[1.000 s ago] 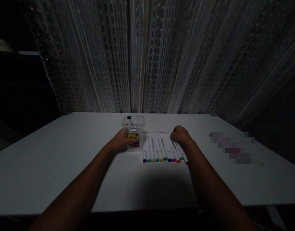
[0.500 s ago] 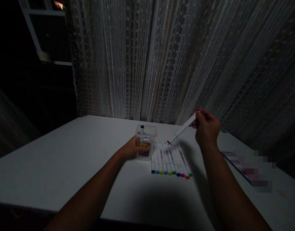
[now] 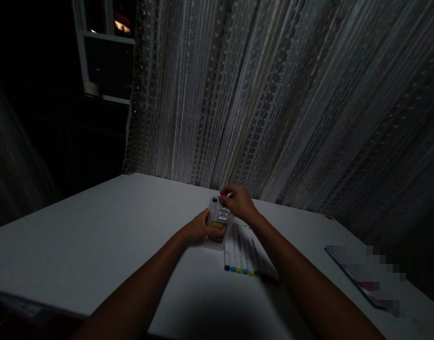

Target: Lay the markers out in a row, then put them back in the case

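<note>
The left hand (image 3: 199, 230) wraps around the side of a small clear box (image 3: 219, 225) that stands on the white counter (image 3: 96, 236). Its fingers are curled against the front of the box, likely so the box stays put and does not tip. The right hand (image 3: 239, 202) is just above the open top of the box, and its fingers are pinched together on a marker (image 3: 225, 194). Only a little red and white bit of that marker shows, so most of it is hidden by the hand. It looks held straight over the box so it can go in standing up. The box is see-through, with a yellow and red label on its front, and a marker with a dark cap (image 3: 214, 200) stands inside at the left. A row of markers (image 3: 242, 257) lies on the counter, touching the box on its right side. They lie side by side with their colored caps toward the person: purple, blue, yellow and green show, and the rest are hidden under the right arm. A striped curtain (image 3: 273, 94) hangs behind the counter. The room is very dark.
</note>
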`<state>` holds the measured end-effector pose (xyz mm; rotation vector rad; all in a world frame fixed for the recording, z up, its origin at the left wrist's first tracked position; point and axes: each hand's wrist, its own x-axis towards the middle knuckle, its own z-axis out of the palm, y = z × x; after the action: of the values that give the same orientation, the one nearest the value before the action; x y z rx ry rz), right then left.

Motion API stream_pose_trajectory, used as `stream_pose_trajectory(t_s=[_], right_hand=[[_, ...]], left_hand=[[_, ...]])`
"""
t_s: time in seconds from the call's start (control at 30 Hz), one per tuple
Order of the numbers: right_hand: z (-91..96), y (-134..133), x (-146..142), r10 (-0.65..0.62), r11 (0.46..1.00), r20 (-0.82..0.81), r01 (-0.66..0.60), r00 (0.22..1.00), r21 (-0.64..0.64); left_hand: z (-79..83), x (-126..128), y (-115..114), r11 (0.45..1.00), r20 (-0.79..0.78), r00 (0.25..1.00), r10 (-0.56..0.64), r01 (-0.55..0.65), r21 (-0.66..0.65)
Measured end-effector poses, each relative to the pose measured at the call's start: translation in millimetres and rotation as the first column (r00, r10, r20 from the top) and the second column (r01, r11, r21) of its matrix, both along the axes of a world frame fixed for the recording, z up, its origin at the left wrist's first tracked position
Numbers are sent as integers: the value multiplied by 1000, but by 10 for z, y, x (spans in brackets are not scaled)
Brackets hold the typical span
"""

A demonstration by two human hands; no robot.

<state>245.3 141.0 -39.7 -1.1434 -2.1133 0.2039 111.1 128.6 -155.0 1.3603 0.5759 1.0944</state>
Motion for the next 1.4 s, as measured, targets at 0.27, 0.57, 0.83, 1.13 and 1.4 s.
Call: stream_pose_trajectory(t_s=[0.27,0.57,0.83,1.13,1.4], right_hand=[[-22,-118,-103,67,994,114,-56,991,-92],[-69,-166,-10,218,975,95,-213,971,-58],[-125,-118,244,195,977,-196,-172,961,130],[-807,125,890,-328,897,272,388,905,-210],[-1058,25,988,-284,917,443,376,851,-135]], left_hand=[[-28,1,18,999,5,1000,27,-27,38],[57,58,5,962,123,976,182,-202,181],[125,34,-61,956,22,969,246,-246,158],[166,56,-120,969,66,974,216,-222,110],[164,46,-125,974,62,973,222,-225,36]])
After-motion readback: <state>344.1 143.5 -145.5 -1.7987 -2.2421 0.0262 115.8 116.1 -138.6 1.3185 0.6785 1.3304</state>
